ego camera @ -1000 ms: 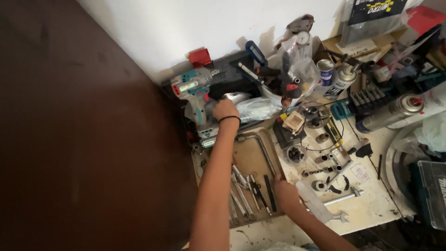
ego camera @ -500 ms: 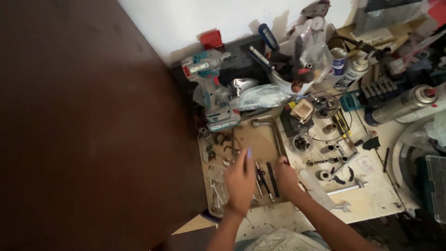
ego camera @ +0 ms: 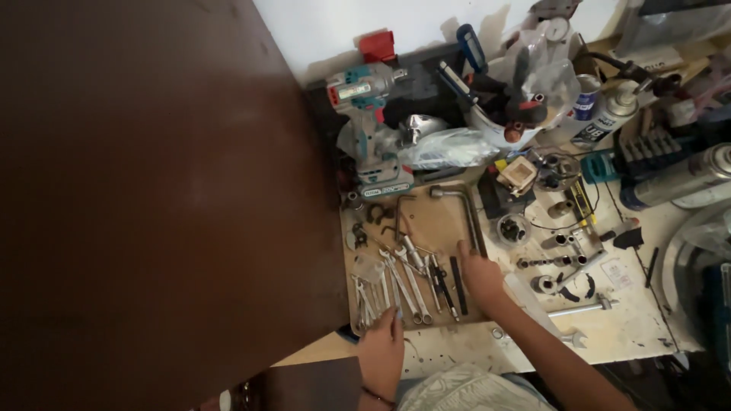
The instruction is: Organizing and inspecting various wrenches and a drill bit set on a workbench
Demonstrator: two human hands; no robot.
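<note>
Several steel wrenches (ego camera: 403, 285) lie fanned on a brown tray (ego camera: 434, 221) at the front of the workbench. My left hand (ego camera: 382, 352) is at the tray's near edge, and its fingertips touch the ends of the wrenches. My right hand (ego camera: 480, 272) rests on the right side of the tray. Its fingers reach the lower end of an L-shaped socket wrench (ego camera: 466, 209), beside a black bar (ego camera: 457, 283). Whether the right hand grips anything is hidden by its back.
A teal cordless impact driver (ego camera: 369, 129) stands behind the tray, next to a clear plastic bag (ego camera: 445, 148). Spray cans (ego camera: 609, 118), sockets (ego camera: 544, 262), a T-handle bar (ego camera: 582, 310) and small parts crowd the white bench (ego camera: 632, 335) to the right. A dark brown panel (ego camera: 152, 205) fills the left.
My left hand has pulled back from the impact driver at the rear to the wrenches at the tray's near edge. My right hand has stayed on the tray.
</note>
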